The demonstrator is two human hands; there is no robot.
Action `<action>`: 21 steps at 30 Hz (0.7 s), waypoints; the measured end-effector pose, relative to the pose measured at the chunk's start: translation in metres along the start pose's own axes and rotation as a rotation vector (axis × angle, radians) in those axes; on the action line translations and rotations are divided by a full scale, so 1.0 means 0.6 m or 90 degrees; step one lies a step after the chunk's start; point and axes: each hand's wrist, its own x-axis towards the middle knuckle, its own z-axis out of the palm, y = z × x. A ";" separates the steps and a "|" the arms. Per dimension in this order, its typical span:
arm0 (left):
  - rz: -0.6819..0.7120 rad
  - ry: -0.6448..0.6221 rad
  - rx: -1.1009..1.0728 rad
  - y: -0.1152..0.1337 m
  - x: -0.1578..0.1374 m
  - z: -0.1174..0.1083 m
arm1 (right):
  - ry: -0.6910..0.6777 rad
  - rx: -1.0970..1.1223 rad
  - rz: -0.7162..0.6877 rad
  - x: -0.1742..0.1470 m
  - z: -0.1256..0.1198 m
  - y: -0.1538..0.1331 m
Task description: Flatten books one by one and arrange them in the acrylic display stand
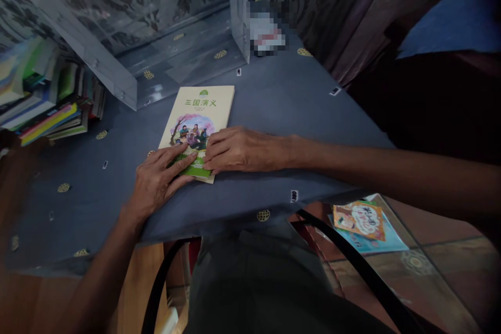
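Note:
A cream paperback book [203, 107] with green Chinese title characters, a painted scene of seated figures and a green lower band lies closed on the dark cloth-covered table. My left hand [158, 175] rests on its lower left part, fingers stretched out and spread over the cover. From the right, my right hand [235, 148] reaches across, its fingers curled together at the book's lower right edge. Its thumb and fingertips are partly hidden. The pages under the cover do not show.
A clear acrylic stand [121, 88] occupies the table's back. Several stacked books [50, 88] lean at the left. A pixelated object [268, 34] sits at the back right. Two colourful books [370, 229] lie on the tiled floor, right of the chair's black armrest [352, 255].

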 end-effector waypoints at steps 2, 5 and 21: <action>-0.005 -0.011 -0.001 0.000 0.000 -0.001 | -0.014 -0.009 0.006 0.000 0.000 -0.001; -0.014 -0.020 -0.006 0.001 -0.001 -0.001 | -0.003 -0.020 0.001 -0.003 0.004 -0.003; 0.002 0.007 0.006 0.001 -0.003 0.005 | 0.047 -0.017 0.000 -0.009 0.017 -0.004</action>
